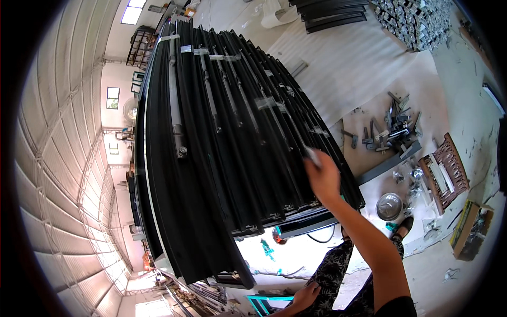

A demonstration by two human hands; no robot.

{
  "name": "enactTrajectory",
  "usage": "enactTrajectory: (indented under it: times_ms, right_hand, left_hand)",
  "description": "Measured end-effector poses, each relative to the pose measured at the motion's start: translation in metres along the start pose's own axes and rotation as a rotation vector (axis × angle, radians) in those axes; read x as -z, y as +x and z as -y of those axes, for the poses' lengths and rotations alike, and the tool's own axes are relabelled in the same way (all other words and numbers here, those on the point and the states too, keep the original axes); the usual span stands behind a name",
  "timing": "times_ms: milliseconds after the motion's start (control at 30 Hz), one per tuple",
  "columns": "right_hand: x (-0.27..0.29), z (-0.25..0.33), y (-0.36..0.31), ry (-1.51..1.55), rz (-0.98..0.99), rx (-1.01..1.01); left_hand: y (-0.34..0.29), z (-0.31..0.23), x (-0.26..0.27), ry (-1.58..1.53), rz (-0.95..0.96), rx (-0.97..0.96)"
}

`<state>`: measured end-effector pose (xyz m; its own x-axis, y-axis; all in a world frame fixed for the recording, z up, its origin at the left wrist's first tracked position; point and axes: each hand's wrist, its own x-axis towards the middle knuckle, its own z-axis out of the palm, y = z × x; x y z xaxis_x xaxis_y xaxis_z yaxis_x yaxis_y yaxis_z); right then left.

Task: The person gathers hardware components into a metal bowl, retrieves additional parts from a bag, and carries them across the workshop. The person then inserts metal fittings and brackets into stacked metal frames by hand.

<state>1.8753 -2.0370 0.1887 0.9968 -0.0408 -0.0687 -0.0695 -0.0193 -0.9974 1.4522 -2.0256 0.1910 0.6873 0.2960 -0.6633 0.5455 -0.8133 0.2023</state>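
Observation:
My right hand (pixel 323 178) reaches over a stack of long black metal profiles (pixel 195 201). Its fingers are closed around a small pale piece (pixel 312 156), smeared by motion, so its exact kind does not show. Grey metal rods (pixel 174 95) with rounded end fittings lie along several of the profiles. Strips of clear tape (pixel 266 103) cross some of them. Down by my thigh, at the lower edge, is my left hand (pixel 306 297); its fingers are partly hidden and I cannot make out their pose.
To the right, a pile of dark metal brackets (pixel 391 127) lies on cardboard. Near my feet stand a round metal bowl (pixel 389 206), a brown plastic basket (pixel 449 169) and an open cardboard box (pixel 474 232). Many silvery parts (pixel 414 21) are heaped at the far right.

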Motion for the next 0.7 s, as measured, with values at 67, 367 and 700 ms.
enactTrajectory:
  times_ms: [67, 367, 700]
  right_hand:
    - [0.048, -0.076, -0.057, -0.033, 0.028, -0.213]
    - [0.318, -0.155, -0.278, -0.91, 0.556, -0.743]
    - [0.379, -0.127, -0.299, -0.881, 0.789, -0.629]
  left_hand:
    - [0.001, -0.007, -0.004, 0.023, 0.0, -0.003]
    - [0.016, -0.089, -0.01, 0.115, 0.194, 0.093]
    - [0.013, -0.137, -0.011, 0.235, 0.382, -0.064]
